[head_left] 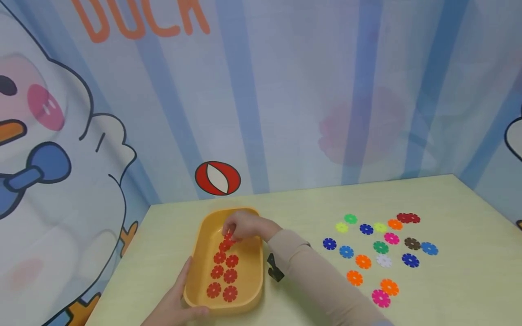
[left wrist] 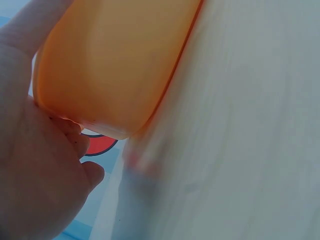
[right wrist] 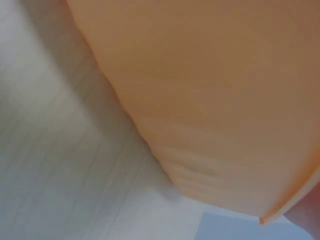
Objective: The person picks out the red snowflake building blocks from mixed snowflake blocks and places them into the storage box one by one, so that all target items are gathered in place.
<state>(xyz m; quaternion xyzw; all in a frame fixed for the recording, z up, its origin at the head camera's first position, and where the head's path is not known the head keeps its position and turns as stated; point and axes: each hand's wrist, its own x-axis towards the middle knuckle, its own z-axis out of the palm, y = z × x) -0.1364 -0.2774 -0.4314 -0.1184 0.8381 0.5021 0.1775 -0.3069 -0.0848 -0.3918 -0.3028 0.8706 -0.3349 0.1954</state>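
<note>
A yellow-orange plastic tray [head_left: 187,290] sits on the table's left half. Inside it, red flower-shaped discs [head_left: 230,275] lie in two columns. My right hand [head_left: 244,225] reaches into the far part of the tray, its fingers pinching a red disc [head_left: 228,236]; the fingertips partly cover it. In the right wrist view, the tray's outer wall [right wrist: 200,100] fills most of the picture. At the near left corner, my left hand [head_left: 174,303] grips the tray, thumb at the near end and fingers along the left side. The left wrist view shows that hand [left wrist: 40,165] against the tray's wall [left wrist: 115,65].
Loose flower-shaped discs in several colours, such as an orange disc [head_left: 363,261] and a white disc [head_left: 384,260], are spread over the right side of the table [head_left: 310,203]. A printed cloth backdrop [head_left: 285,90] stands behind the table. Black wrist gear [head_left: 275,269] hangs under the right forearm.
</note>
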